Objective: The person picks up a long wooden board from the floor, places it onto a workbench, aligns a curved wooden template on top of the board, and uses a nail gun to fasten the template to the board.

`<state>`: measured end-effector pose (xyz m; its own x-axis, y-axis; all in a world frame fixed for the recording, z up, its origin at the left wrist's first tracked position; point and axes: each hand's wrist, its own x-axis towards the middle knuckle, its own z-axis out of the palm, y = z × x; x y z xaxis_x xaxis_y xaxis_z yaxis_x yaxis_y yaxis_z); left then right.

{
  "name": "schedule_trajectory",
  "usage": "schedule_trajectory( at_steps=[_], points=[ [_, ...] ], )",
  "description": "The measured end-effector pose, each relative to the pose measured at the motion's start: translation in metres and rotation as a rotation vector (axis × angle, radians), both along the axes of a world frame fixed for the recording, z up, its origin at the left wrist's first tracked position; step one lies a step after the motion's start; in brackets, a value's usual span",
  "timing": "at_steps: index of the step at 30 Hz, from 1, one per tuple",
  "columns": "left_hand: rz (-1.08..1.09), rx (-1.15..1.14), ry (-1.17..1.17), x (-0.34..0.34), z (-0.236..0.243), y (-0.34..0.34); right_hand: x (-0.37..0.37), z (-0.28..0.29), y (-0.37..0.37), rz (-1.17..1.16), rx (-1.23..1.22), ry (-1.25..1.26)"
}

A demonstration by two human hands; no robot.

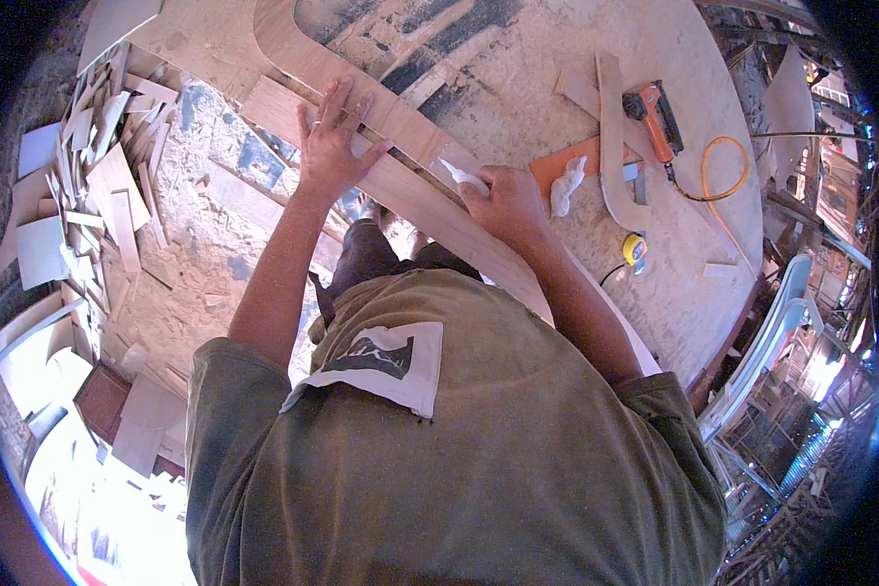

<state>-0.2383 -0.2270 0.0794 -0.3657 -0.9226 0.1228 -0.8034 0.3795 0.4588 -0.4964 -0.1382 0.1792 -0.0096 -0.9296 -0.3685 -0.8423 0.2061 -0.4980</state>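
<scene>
My left hand (330, 142) lies flat, fingers spread, on a long curved wooden strip (415, 200) that runs along the near edge of the dusty workbench (557, 59). My right hand (506, 200) is closed around a small white bottle or tube (466, 177), its tip against the same strip. A second curved wooden piece (361, 83) lies just beyond the strip, touching it.
An orange power tool (654, 117) with an orange hose (728, 186), a white rag (566, 184), a yellow tape measure (635, 248) and a curved offcut (615, 146) sit on the right. Several wood scraps (98, 186) litter the floor at left. A white chair (772, 332) stands at right.
</scene>
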Motion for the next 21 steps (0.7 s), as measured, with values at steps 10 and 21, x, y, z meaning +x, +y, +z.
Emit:
schedule_trajectory(
  at_steps=[10, 21],
  points=[
    [0.003, 0.004, 0.006, -0.0002, 0.0027, 0.0003, -0.0022, -0.0034, 0.0002, 0.004, -0.006, 0.044],
    [0.003, 0.008, 0.011, 0.0, 0.001, 0.0002, -0.0022, -0.0025, -0.0031, -0.045, 0.001, 0.069]
  ],
)
